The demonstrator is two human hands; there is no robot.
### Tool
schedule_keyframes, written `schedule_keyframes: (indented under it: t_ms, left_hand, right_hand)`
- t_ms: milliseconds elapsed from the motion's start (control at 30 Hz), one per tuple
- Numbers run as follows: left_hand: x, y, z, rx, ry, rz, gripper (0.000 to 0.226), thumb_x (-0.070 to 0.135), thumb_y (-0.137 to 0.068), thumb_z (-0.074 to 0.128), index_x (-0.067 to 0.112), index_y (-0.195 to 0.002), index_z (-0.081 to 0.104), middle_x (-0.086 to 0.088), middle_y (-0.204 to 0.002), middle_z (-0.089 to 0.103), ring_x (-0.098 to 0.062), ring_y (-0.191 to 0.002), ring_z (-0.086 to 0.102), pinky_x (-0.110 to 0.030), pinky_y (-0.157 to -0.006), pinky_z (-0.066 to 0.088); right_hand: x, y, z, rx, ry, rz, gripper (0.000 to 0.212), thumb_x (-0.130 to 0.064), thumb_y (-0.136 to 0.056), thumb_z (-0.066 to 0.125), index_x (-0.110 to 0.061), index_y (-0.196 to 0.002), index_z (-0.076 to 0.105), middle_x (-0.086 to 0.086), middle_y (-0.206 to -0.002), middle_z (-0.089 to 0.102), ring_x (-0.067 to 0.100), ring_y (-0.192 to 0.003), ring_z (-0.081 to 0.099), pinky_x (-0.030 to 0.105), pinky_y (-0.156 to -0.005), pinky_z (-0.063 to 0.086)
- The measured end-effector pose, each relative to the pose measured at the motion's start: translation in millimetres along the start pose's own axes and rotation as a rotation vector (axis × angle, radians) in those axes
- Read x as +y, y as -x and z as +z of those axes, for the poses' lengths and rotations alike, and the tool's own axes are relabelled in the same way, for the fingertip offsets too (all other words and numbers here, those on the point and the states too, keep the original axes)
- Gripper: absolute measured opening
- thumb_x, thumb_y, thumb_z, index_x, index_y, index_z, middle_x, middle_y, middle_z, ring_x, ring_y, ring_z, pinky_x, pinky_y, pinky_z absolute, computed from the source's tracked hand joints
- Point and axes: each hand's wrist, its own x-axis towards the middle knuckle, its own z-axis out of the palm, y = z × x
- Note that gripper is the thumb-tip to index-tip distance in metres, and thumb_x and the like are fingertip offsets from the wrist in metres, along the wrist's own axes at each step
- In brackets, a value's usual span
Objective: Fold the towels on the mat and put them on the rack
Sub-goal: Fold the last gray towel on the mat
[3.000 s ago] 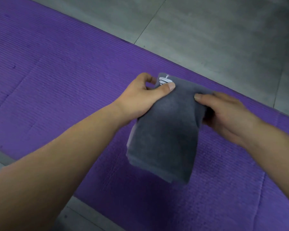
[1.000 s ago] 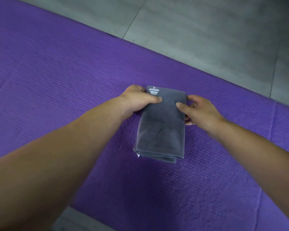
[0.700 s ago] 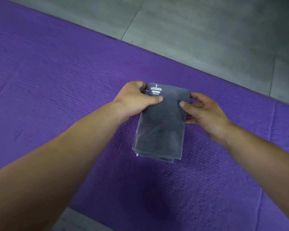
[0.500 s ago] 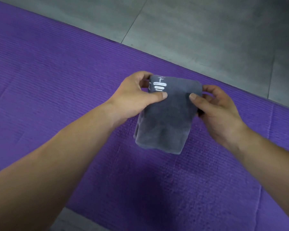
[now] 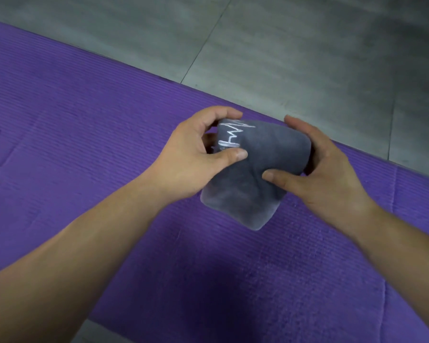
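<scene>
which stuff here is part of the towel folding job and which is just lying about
Job: towel, held by left hand and right hand; mat below it.
Just there: floor.

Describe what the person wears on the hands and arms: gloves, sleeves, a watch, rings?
The left hand and right hand are bare: no gloves, no rings on the visible fingers. The left forearm and right forearm are bare to the frame's edge, with no sleeve, watch or bracelet.
</scene>
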Motion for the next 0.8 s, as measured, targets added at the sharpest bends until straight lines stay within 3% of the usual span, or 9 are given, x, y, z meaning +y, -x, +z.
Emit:
schedule_keyframes:
  t_ms: [67,133,200,267,333,467,567,667,800]
  left_hand:
    - [1,0,-4,-0.007,-0.055,0.014,0.048,0.010,-0.083,0.082,0.027,-0.123,0.063,0.008,-0.109,0.070,-0.010,-0.098,0.071,-0.030,-0.086,0.060]
    - [7,-1,-10,0.002,-0.101,0.034,0.044,0.011,-0.083,0.082,0.029,-0.118,0.063,0.009,-0.103,0.070,-0.008,-0.093,0.070,-0.029,-0.084,0.060]
    - [19,-2,-19,0.017,-0.111,0.054,0.040,0.010,-0.083,0.081,0.029,-0.114,0.063,0.009,-0.101,0.070,-0.009,-0.091,0.070,-0.028,-0.082,0.060]
    - [40,-2,-34,0.020,-0.088,0.073,0.038,0.009,-0.085,0.079,0.030,-0.111,0.062,0.011,-0.101,0.070,-0.010,-0.092,0.070,-0.027,-0.081,0.059]
    - [69,1,-55,-0.010,-0.115,0.093,0.036,0.012,-0.086,0.079,0.029,-0.113,0.062,0.014,-0.101,0.068,-0.008,-0.092,0.068,-0.023,-0.079,0.056]
    - [146,15,-105,-0.092,-0.233,0.054,0.035,0.030,-0.088,0.076,0.034,-0.119,0.059,0.022,-0.102,0.066,-0.004,-0.089,0.065,-0.015,-0.073,0.049]
    - [204,29,-155,-0.041,-0.376,-0.044,0.031,0.046,-0.090,0.064,0.033,-0.118,0.061,0.014,-0.107,0.067,-0.007,-0.090,0.064,-0.019,-0.079,0.051]
    - [270,40,-210,-0.013,-0.678,-0.084,0.020,0.038,-0.093,0.063,0.026,-0.109,0.064,0.010,-0.102,0.067,-0.011,-0.087,0.064,-0.037,-0.083,0.055]
    - [388,64,-253,-0.111,-0.874,-0.138,0.020,0.034,-0.093,0.062,0.023,-0.109,0.065,0.005,-0.105,0.066,-0.021,-0.091,0.066,-0.039,-0.077,0.055]
  right_hand:
    - [-5,-1,2,0.066,0.213,-0.028,0.064,-0.035,-0.073,0.085,-0.043,-0.129,0.054,-0.032,-0.111,0.063,-0.011,-0.108,0.059,0.010,-0.084,0.051]
    - [-14,-1,4,0.112,0.403,-0.051,0.052,-0.048,-0.075,0.077,-0.048,-0.122,0.055,-0.033,-0.112,0.062,-0.004,-0.120,0.051,0.029,-0.099,0.051]
    - [-33,0,4,0.145,0.498,-0.119,0.049,-0.047,-0.078,0.074,-0.047,-0.123,0.055,-0.033,-0.124,0.052,-0.010,-0.136,0.032,0.044,-0.115,0.036]
    - [-65,2,5,0.166,0.387,-0.173,0.044,-0.039,-0.078,0.076,-0.051,-0.116,0.055,-0.036,-0.120,0.055,-0.009,-0.131,0.044,0.037,-0.113,0.040]
    - [-102,10,10,0.194,0.186,-0.148,0.047,-0.023,-0.080,0.080,-0.050,-0.110,0.056,-0.030,-0.109,0.064,-0.002,-0.110,0.062,0.022,-0.093,0.053]
    - [-180,38,23,0.273,-0.024,0.004,0.049,-0.004,-0.081,0.080,-0.033,-0.117,0.062,-0.024,-0.103,0.071,-0.001,-0.098,0.068,0.014,-0.080,0.054]
    - [-248,65,21,0.367,-0.096,0.117,0.052,-0.011,-0.082,0.081,-0.039,-0.121,0.062,-0.019,-0.105,0.073,0.002,-0.098,0.070,0.018,-0.084,0.055]
    - [-333,98,4,0.459,-0.049,0.225,0.051,-0.025,-0.081,0.082,-0.051,-0.118,0.057,-0.027,-0.098,0.072,-0.006,-0.090,0.069,0.006,-0.073,0.050]
    - [-458,149,-29,0.549,0.030,0.342,0.052,-0.029,-0.083,0.080,-0.041,-0.128,0.057,-0.027,-0.089,0.071,-0.015,-0.083,0.064,0.000,-0.063,0.044]
